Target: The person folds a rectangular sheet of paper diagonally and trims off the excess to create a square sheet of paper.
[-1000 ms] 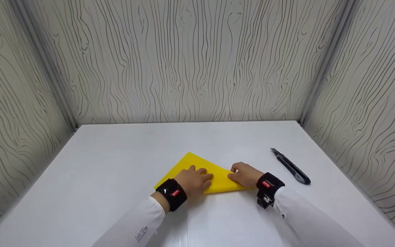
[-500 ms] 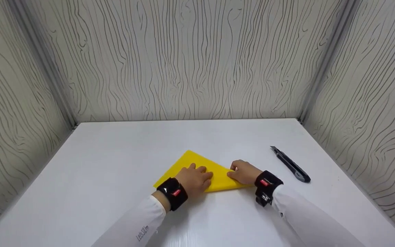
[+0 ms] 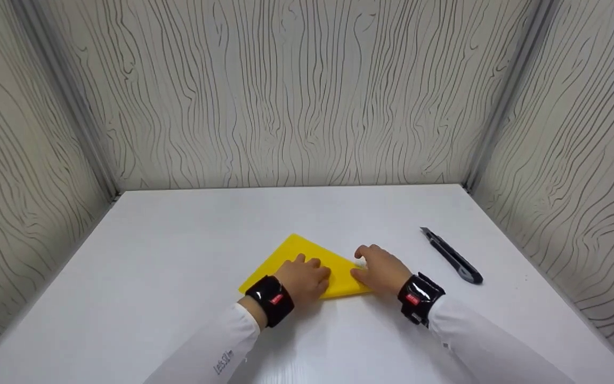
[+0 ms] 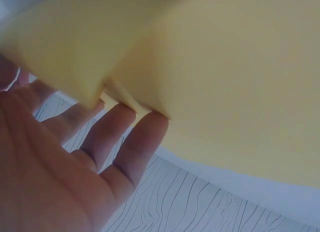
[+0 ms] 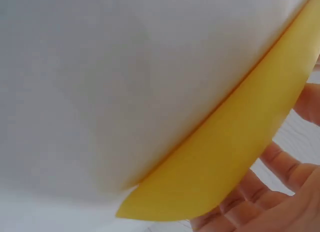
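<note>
Status: yellow paper [image 3: 341,272] is flat-ish on the white table [image 3: 179,234], in front of me, under both hands. Outline reads roughly as a triangle, one corner pointing away toward the back wall [image 3: 285,106]. My read: one diagonal fold is made, so the sheet is doubled. Crease doesn't look set. From the right wrist, the yellow edge bows out in a soft curve; from the left wrist, there's a small pucker by my fingertips. So, as I judge it, shape is there, flattening is what's left. Can't tell from here if more folds are due.

Left hand [image 3: 301,280]: fingers spread and slightly bent, resting on the sheet around its middle. Not pinching.

Right hand [image 3: 384,269]: at the right-hand corner. Thumb touches the paper, index arched above with a visible gap. Not pinching either; the hand covers the corner itself, so can't confirm how the layers line up there.

Utility knife [image 3: 453,256]: lies to the right, beyond my right hand, apart from the paper, tip aimed at the back wall. Bit of blade looks exposed. No cuts that I can see.

Room: plenty of table to the left and behind the paper; far edge meets the back wall, well off. Right side is tighter: a rightward sweep heads toward the knife before the table's right edge.
</note>
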A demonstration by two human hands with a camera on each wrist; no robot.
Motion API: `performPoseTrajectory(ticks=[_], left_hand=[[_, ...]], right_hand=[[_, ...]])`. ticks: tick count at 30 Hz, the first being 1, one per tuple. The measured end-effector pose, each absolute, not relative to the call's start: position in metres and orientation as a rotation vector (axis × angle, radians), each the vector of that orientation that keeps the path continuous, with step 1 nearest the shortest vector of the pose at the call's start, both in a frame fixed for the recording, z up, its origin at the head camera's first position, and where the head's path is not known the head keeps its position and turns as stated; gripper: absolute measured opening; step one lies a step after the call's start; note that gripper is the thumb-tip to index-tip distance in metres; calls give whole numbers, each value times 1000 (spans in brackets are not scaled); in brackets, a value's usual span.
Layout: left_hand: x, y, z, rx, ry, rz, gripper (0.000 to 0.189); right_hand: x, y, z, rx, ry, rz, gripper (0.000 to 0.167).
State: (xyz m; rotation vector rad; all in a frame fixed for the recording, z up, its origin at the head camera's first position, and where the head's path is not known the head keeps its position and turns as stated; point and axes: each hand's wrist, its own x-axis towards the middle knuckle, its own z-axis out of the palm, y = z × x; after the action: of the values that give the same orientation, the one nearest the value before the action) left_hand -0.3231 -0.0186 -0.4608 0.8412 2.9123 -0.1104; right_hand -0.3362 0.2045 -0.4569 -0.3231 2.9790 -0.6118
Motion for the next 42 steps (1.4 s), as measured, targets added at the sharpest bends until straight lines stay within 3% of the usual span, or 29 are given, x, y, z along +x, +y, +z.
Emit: performPoseTrajectory(ticks=[11,20,29,42], left_hand=[[-325,-24,-463,1026,2897,-276,47],[-326,-21,-464,938,2915,-207,48],[-324,-21,-465,839,2945,-37,45],[-325,-21,-467,838,2936,-94,48]], right_hand=[[-301,192,-461,-542,3103,-365,55],[-279,187,-466,-643,3039,-223,64],[-276,193,-466,-543,2942,-259,70],[-279,208,-466,-624,2911,-237,73]])
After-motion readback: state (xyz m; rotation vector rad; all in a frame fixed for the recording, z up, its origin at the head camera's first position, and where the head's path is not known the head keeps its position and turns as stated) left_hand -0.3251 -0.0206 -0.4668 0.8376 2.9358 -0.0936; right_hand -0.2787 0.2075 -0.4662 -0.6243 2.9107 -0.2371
